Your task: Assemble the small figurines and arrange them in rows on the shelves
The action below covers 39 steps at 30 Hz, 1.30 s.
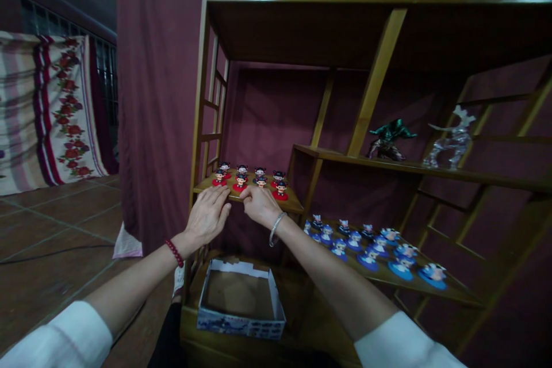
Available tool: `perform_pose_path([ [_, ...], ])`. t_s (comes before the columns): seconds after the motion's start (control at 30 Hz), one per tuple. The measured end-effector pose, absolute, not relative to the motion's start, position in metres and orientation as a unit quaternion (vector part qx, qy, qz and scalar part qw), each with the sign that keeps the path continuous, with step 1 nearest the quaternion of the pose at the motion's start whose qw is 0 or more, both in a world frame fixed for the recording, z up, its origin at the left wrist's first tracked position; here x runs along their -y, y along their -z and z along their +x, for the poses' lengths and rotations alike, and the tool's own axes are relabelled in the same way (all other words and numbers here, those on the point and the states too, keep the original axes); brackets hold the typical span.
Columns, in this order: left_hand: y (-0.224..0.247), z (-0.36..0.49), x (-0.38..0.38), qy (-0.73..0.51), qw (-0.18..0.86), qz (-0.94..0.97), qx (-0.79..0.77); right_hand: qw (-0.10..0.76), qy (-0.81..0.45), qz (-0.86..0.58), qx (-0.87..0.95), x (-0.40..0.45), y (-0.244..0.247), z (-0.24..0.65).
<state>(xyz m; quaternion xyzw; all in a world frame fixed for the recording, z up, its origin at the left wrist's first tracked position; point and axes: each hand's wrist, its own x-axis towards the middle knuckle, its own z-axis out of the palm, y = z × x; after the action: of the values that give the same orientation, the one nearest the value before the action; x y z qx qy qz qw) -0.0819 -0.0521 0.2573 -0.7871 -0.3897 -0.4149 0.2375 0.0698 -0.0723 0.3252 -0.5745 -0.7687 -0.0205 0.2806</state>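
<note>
Two rows of small figurines (240,182) with dark hair stand on the small left shelf (293,202), most of them on red round bases. My left hand (209,210) lies palm down at the shelf's front edge, its fingers stretched out near the front-left figurine (219,177). My right hand (261,205), a bracelet at the wrist, is closed with bent fingers at the same edge. Its fingertips reach the front figurines' bases, and whether they grip one is hidden. Another front figurine (261,181) shows just above the right knuckles, its base partly covered.
Below sits an open cardboard box (241,328). Several blue-based figurines (368,257) fill the lower right shelf. A green sculpture (391,139) and a clear deer-like ornament (452,141) stand on the shelf above. A wooden upright (200,98) borders the left side, beside a curtain (159,98).
</note>
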Motion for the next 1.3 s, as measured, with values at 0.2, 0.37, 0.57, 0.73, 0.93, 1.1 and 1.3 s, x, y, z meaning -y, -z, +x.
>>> perform_pose_path([
  [0.2, -0.268, -0.076, 0.048, 0.412, 0.217, -0.794, 0.391, 0.258, -0.018, -0.596, 0.760, 0.069, -0.332, 0.067],
  [0.37, -0.270, -0.073, 0.043, 0.419, 0.199, -0.794, 0.393, 0.252, -0.020, -0.604, 0.755, 0.065, -0.332, 0.066],
  [0.57, -0.266, -0.075, 0.040, 0.425, 0.198, -0.793, 0.388, 0.252, -0.006, -0.605, 0.755, 0.065, -0.331, 0.066],
  [0.73, -0.265, -0.074, 0.039, 0.435, 0.197, -0.785, 0.396, 0.251, -0.001, -0.599, 0.761, 0.064, -0.331, 0.066],
  [0.93, -0.264, -0.072, 0.038, 0.444, 0.197, -0.776, 0.401, 0.249, 0.010, -0.597, 0.762, 0.065, -0.331, 0.065],
  [1.1, -0.264, -0.073, 0.039, 0.441, 0.194, -0.780, 0.400, 0.271, 0.000, -0.589, 0.761, 0.066, -0.328, 0.067],
  [1.3, -0.263, -0.071, 0.047, 0.469, 0.207, -0.769, 0.382, 0.355, 0.026, -0.542, 0.761, 0.078, -0.313, 0.084],
])
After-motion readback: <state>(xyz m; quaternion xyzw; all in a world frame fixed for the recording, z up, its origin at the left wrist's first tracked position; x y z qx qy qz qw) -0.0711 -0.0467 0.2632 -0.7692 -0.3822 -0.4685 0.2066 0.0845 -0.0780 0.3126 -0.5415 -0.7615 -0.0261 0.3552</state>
